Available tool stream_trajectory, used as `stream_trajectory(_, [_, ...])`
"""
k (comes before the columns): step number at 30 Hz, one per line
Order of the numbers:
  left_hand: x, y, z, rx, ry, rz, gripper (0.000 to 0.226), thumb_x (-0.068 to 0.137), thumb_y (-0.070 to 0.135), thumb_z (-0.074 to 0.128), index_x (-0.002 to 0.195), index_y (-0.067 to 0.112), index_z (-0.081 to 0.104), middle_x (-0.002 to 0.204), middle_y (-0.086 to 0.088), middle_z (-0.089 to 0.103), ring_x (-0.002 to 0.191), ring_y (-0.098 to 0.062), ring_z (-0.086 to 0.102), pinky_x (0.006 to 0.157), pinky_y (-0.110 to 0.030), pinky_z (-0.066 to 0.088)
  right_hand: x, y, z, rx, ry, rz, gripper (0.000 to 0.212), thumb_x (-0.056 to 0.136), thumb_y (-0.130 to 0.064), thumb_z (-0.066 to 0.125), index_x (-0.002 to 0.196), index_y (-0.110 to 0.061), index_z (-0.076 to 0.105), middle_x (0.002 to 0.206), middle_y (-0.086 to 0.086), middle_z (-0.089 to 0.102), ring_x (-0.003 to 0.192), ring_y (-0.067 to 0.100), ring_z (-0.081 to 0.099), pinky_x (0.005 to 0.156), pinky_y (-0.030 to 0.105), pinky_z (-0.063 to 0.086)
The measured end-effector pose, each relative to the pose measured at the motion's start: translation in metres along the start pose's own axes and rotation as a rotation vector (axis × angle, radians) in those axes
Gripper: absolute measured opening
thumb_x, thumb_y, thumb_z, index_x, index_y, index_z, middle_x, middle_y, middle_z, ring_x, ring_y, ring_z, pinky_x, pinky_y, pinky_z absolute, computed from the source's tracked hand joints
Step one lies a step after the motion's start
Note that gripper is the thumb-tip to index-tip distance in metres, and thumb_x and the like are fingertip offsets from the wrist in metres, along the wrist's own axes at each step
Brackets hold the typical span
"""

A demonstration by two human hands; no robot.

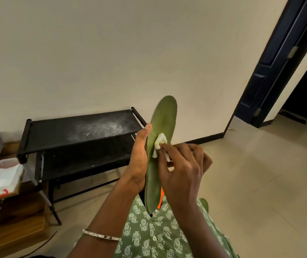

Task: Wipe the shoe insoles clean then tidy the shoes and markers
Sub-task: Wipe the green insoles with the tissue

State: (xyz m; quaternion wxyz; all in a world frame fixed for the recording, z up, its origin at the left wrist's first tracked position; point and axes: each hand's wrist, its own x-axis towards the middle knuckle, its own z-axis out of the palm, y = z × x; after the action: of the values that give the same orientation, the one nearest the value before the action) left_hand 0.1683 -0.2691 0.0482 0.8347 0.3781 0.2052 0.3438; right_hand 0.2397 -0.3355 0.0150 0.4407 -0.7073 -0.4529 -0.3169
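A long green insole stands upright in front of me, toe end up. My left hand grips its left edge from behind, thumb tip on the rim. My right hand pinches a small crumpled white wipe and presses it against the insole's middle. A second green insole tip peeks out behind my right wrist. A bit of orange shows below the held insole. No markers are in view.
A low black two-tier shoe rack stands against the wall, its top shelf dusty. At left, a clear plastic box with white sheets sits on a wooden unit. A dark door stands open at right; beige floor tiles spread beyond.
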Motion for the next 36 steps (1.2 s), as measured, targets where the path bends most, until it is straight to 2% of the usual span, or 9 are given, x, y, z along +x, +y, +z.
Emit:
stream_trajectory(4, [-0.001, -0.002, -0.002, -0.017, -0.059, -0.020, 0.063, 0.095, 0.053, 0.042, 0.123, 0.001, 0.063, 0.088, -0.013, 0.066, 0.078, -0.021, 0.064, 0.067, -0.031, 0.059, 0.014, 0.003, 0.003, -0.005, 0.002, 0.036, 0.015, 0.089, -0.034, 0.068, 0.099, -0.025, 0.076, 0.087, -0.010, 0.067, 0.094, 0.019, 0.052, 0.084, 0.037, 0.029])
stream_trajectory(10, [0.001, 0.000, -0.004, -0.035, 0.024, -0.004, 0.073, 0.078, 0.064, 0.059, 0.117, 0.002, 0.064, 0.097, -0.018, 0.055, 0.079, -0.023, 0.058, 0.073, -0.036, 0.053, -0.021, -0.001, 0.002, 0.027, -0.042, -0.016, 0.017, 0.089, -0.030, 0.072, 0.102, -0.021, 0.077, 0.092, -0.006, 0.069, 0.092, 0.017, 0.053, 0.085, 0.032, 0.029])
stream_trajectory(14, [0.004, -0.001, -0.006, -0.075, 0.032, -0.047, 0.075, 0.066, 0.068, 0.067, 0.106, 0.005, 0.071, 0.089, -0.015, 0.057, 0.070, -0.023, 0.052, 0.068, -0.037, 0.046, -0.033, 0.000, 0.004, 0.016, -0.045, -0.050, 0.015, 0.088, -0.028, 0.073, 0.101, -0.021, 0.077, 0.097, -0.006, 0.070, 0.094, 0.016, 0.055, 0.087, 0.033, 0.030])
stream_trajectory(16, [0.004, -0.001, -0.007, -0.054, 0.034, -0.038, 0.075, 0.068, 0.070, 0.067, 0.103, 0.004, 0.071, 0.092, -0.015, 0.052, 0.071, -0.024, 0.050, 0.067, -0.035, 0.048, -0.028, 0.001, 0.004, 0.005, -0.036, -0.057, 0.015, 0.088, -0.030, 0.073, 0.100, -0.022, 0.077, 0.095, -0.006, 0.070, 0.093, 0.017, 0.054, 0.086, 0.035, 0.031])
stream_trajectory(19, [0.004, -0.001, -0.004, -0.014, -0.014, -0.014, 0.070, 0.079, 0.065, 0.057, 0.115, 0.005, 0.061, 0.099, -0.019, 0.050, 0.079, -0.025, 0.055, 0.072, -0.033, 0.054, -0.010, 0.003, 0.006, -0.012, -0.010, -0.042, 0.014, 0.090, -0.031, 0.070, 0.099, -0.023, 0.077, 0.090, -0.007, 0.068, 0.092, 0.019, 0.053, 0.085, 0.036, 0.030])
stream_trajectory(23, [0.002, -0.002, -0.006, -0.017, -0.090, -0.025, 0.058, 0.082, 0.056, 0.049, 0.108, 0.006, 0.066, 0.089, -0.013, 0.063, 0.080, -0.020, 0.062, 0.072, -0.030, 0.055, 0.012, 0.003, 0.010, -0.018, 0.007, 0.003, 0.014, 0.092, -0.031, 0.067, 0.100, -0.024, 0.075, 0.088, -0.007, 0.066, 0.092, 0.018, 0.051, 0.083, 0.034, 0.027])
stream_trajectory(28, [0.002, -0.001, -0.010, 0.016, -0.022, -0.017, 0.065, 0.077, 0.060, 0.053, 0.106, 0.004, 0.070, 0.087, -0.014, 0.064, 0.077, -0.021, 0.063, 0.070, -0.032, 0.056, -0.012, 0.000, 0.010, 0.034, -0.030, -0.007, 0.016, 0.089, -0.027, 0.071, 0.103, -0.022, 0.076, 0.090, -0.007, 0.066, 0.092, 0.017, 0.052, 0.083, 0.032, 0.029])
stream_trajectory(32, [0.005, 0.000, -0.013, -0.023, 0.046, -0.014, 0.069, 0.070, 0.065, 0.065, 0.105, 0.006, 0.074, 0.094, -0.018, 0.061, 0.075, -0.023, 0.057, 0.078, -0.040, 0.048, -0.039, -0.002, 0.011, 0.051, -0.071, -0.060, 0.018, 0.088, -0.028, 0.073, 0.103, -0.020, 0.076, 0.100, -0.005, 0.070, 0.093, 0.017, 0.056, 0.084, 0.032, 0.031])
stream_trajectory(36, [0.005, 0.002, -0.010, -0.008, 0.028, -0.019, 0.069, 0.069, 0.070, 0.066, 0.092, 0.005, 0.072, 0.088, -0.016, 0.050, 0.072, -0.024, 0.049, 0.067, -0.034, 0.049, -0.024, -0.001, 0.010, 0.027, -0.033, -0.071, 0.014, 0.088, -0.031, 0.073, 0.099, -0.023, 0.077, 0.094, -0.007, 0.069, 0.092, 0.018, 0.055, 0.085, 0.037, 0.033])
